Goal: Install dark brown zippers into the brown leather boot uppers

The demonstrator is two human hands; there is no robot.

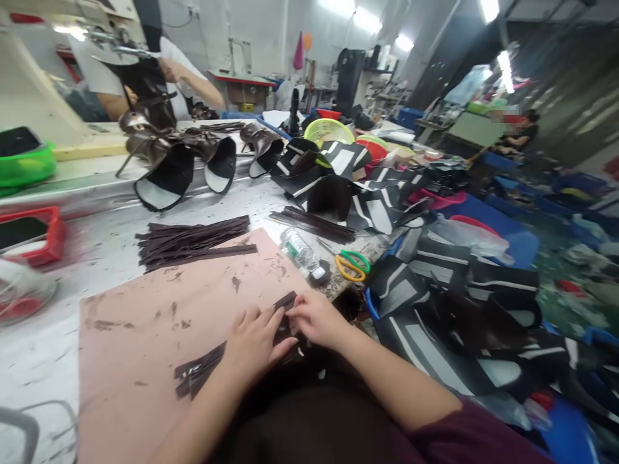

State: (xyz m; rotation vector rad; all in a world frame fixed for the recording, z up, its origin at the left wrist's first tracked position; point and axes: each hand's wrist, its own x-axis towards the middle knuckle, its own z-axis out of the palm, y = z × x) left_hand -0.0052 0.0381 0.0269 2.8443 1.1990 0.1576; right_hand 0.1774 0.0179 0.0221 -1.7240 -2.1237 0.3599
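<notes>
A dark brown zipper (206, 366) with a shiny metal pull near its left end lies slantwise on the pink sheet. My left hand (254, 338) rests over it, thumb on one side and fingers on the other, gripping it. Close by, my right hand (314, 316) has its fingers pinched at the zipper's far end. Part of the strip is hidden under my hands. Farther up the table is a pile of similar dark strips (191, 240), with another bundle of strips (316, 223) to its right.
Scissors (352, 265) and a clear plastic bottle (300, 251) lie past my right hand. Black boot pieces (420, 348) heap up at the right. Boot uppers (164, 169) stand along the back. A red tray (51, 238) is at left. Across the table, a person holds a boot piece.
</notes>
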